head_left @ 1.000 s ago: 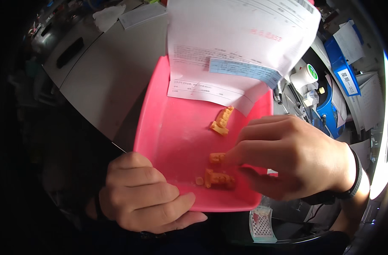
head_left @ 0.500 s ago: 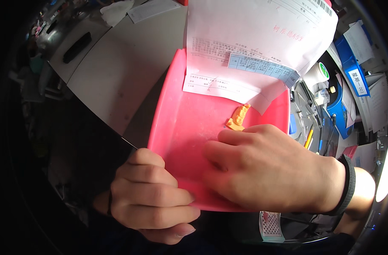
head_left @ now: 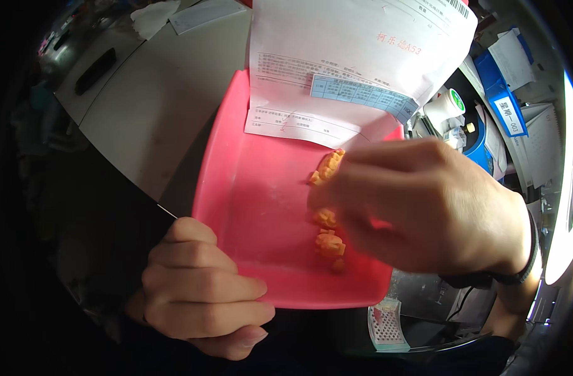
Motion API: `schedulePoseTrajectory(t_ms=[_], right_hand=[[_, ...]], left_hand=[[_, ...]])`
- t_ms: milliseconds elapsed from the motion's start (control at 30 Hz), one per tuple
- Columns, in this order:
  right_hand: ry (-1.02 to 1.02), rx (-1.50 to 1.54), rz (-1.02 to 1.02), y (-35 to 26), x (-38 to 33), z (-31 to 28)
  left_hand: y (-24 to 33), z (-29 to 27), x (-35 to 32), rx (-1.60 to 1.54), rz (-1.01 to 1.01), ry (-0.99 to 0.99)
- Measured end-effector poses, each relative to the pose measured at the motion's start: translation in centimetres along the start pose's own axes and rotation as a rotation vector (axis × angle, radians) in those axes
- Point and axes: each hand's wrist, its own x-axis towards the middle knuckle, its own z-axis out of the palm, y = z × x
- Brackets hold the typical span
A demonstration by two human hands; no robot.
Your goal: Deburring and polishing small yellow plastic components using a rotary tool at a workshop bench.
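Note:
My left hand is closed round the lower left corner of a pink-red plastic tray, fingers wrapped over its rim. Inside, along the tray's right half, lie small yellow-orange dental model pieces with tooth-like bumps: an upper piece, a middle piece and a lower piece. Over these hovers my right hand, smeared by motion, its bent fingers partly covering the upper piece. Whether anything is in its fingers cannot be made out. A printed paper sheet with a blue label strip stands against the tray's far end.
On the right are a white round container, a blue file holder and loose papers. Beneath the tray's near right corner lies a small perforated object. A pale tabletop with a dark long object stretches left.
My right hand has lifted and moved right from the tray's near part, uncovering more yellow-orange pieces there. Tray, paper and left hand appear shifted slightly left in the view; the left grip is unchanged.

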Motion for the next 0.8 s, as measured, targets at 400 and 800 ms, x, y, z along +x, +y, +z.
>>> schedulePoseTrajectory(t_ms=[400, 800], right_hand=[[-0.015, -0.472, -0.237, -2.9, -0.5, 1.4], [-0.418, -0.307, -0.173, -3.2, 0.3, 1.3]], left_hand=[[-0.3, -0.2, 0.2, -0.004, 0.016, -0.008], [1.3, -0.9, 0.6, -0.009, -0.034, -0.019]])
